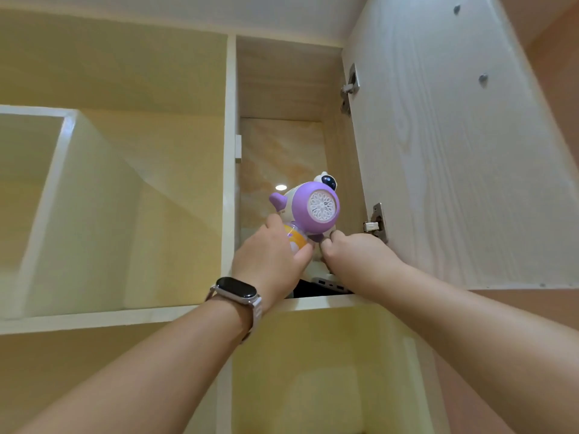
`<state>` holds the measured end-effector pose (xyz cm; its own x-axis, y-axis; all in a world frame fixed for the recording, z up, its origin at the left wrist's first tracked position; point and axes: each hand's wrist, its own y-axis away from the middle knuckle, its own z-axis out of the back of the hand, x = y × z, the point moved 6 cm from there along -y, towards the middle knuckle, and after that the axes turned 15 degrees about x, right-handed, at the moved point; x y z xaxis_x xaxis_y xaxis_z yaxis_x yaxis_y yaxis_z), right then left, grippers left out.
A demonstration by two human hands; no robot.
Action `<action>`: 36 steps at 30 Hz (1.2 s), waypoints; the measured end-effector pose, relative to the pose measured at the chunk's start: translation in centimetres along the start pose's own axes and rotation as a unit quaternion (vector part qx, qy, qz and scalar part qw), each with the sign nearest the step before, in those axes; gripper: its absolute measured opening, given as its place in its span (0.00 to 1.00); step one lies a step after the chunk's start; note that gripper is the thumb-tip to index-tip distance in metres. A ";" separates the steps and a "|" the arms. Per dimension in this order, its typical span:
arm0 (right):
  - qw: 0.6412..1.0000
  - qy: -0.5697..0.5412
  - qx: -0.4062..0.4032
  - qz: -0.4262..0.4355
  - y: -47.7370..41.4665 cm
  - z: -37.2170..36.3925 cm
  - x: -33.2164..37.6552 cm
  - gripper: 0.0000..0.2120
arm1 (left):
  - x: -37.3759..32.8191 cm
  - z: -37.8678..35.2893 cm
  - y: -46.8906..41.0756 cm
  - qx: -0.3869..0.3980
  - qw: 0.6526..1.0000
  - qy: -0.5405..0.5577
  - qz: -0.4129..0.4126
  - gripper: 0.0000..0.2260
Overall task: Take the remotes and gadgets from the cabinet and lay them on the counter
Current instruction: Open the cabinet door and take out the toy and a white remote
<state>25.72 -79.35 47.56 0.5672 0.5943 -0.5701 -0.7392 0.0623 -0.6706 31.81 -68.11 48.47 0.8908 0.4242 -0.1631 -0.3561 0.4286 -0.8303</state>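
Both hands reach up into the open wall cabinet [232, 151], since the shelf sits above head height. The left hand [269, 255], with a dark smartwatch [236, 291] on its wrist, has its grip wrapped round the yellow bottle under the purple and white plastic bubble-gun toy [308, 206]. The right hand [347, 250] pinches the toy's lower edge, likely to steady it. A grey flat gadget [329, 283] lies on the shelf beneath. The white door [454, 151] stands swung aside.

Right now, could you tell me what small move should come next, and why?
Probably draw the purple bubble-gun toy straight out past the open cabinet door: the left hand and right hand already grip its underside, and it sits above the shelf edge.
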 end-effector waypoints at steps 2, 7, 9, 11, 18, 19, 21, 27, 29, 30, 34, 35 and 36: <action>0.994 -0.041 -0.102 -0.026 1.6 1.4 -0.5 0.10 | -0.5 0.3 1.2 -0.029 0.999 0.022 -0.017 0.22; 0.896 -0.246 -0.350 -0.119 8.4 1.7 -1.2 0.13 | -1.2 0.9 4.2 -0.127 0.980 0.120 -0.098 0.25; 0.823 -0.388 -0.376 -0.174 11.5 0.5 -0.7 0.12 | -1.4 1.1 5.5 -0.138 0.969 0.176 -0.101 0.27; 0.724 -0.546 -0.355 -0.228 13.9 -1.2 0.0 0.09 | -1.7 1.0 6.9 -0.146 0.958 0.227 -0.097 0.27; 0.493 -0.815 -0.175 -0.248 16.6 -4.8 5.4 0.12 | -1.6 -0.4 10.5 -0.165 0.936 0.303 -0.060 0.17; 0.481 -0.828 -0.157 -0.241 16.7 -5.0 5.9 0.11 | -1.7 -0.3 11.2 -0.165 0.933 0.314 -0.058 0.17; 0.450 -0.856 -0.125 -0.221 17.1 -5.3 6.8 0.12 | -1.9 -0.3 12.5 -0.159 0.932 0.319 -0.059 0.14; 0.354 -0.899 -0.124 -0.226 20.0 -5.0 9.5 0.10 | -0.7 -0.9 16.2 -0.114 0.924 0.357 -0.074 0.15; 0.350 -0.895 -0.124 -0.249 20.7 -4.9 10.5 0.10 | 0.0 -0.8 16.9 -0.093 0.921 0.370 -0.082 0.18; 0.340 -0.899 -0.119 -0.248 20.9 -4.7 11.1 0.10 | 0.4 -0.6 17.1 -0.087 0.916 0.381 -0.084 0.20; 0.197 -0.961 -0.037 -0.190 20.8 -4.2 15.9 0.12 | 2.5 0.1 17.3 -0.049 0.897 0.428 -0.100 0.23; 0.156 -0.971 -0.020 -0.179 20.9 -4.1 17.4 0.14 | 3.0 0.2 17.5 -0.035 0.887 0.448 -0.106 0.23; 0.125 -0.976 -0.013 -0.176 21.1 -4.0 18.7 0.15 | 3.7 0.1 17.7 -0.019 0.877 0.468 -0.108 0.23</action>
<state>22.18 -70.17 20.86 -0.6257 -0.3778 0.6825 -0.7776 0.3719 -0.5070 28.81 -58.91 33.23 0.7838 -0.5127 -0.3505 -0.1567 0.3829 -0.9104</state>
